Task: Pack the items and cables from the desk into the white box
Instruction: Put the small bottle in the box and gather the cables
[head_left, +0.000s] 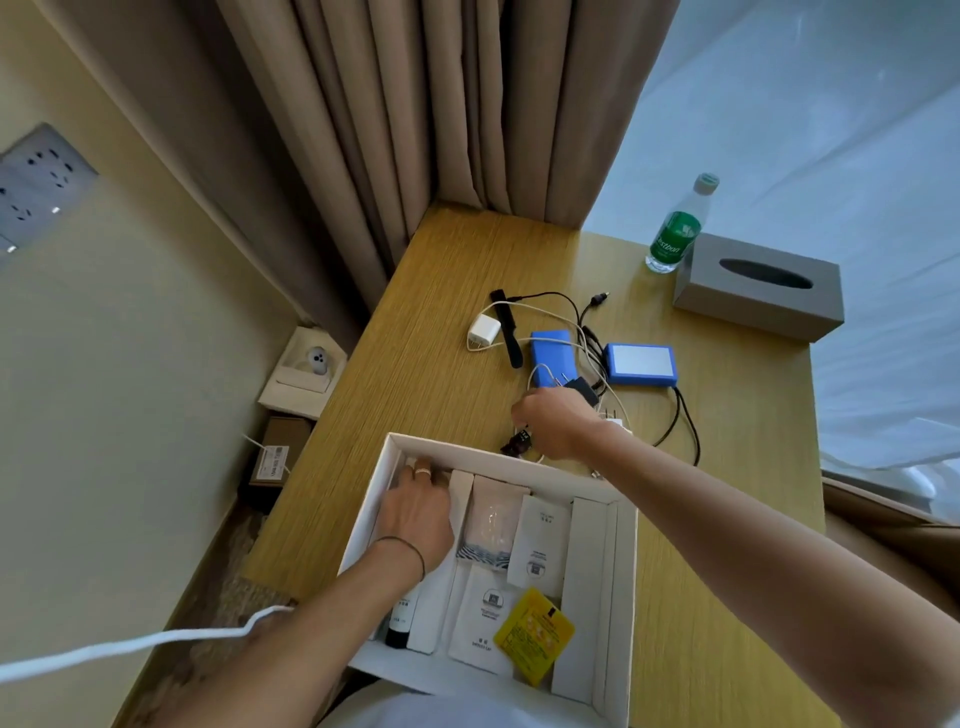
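Note:
The white box (621, 597) sits open at the desk's near edge, filled with white sachets, a yellow packet (535, 635) and a dark bottle (400, 623). My left hand (418, 512) lies flat inside its far left corner, pressing on the contents. My right hand (558, 423) is just beyond the box's far rim, fingers closed on a small black cable piece (519, 441). Behind it lie two blue packs (553, 356) (641, 364), a white charger (484, 330), a black strap (506, 327) and tangled black and white cables (680, 421).
A grey tissue box (758, 286) and a green-labelled water bottle (675, 228) stand at the desk's far right. Curtains hang behind the desk. A wall is at the left, with small boxes (304, 374) on the floor in the gap.

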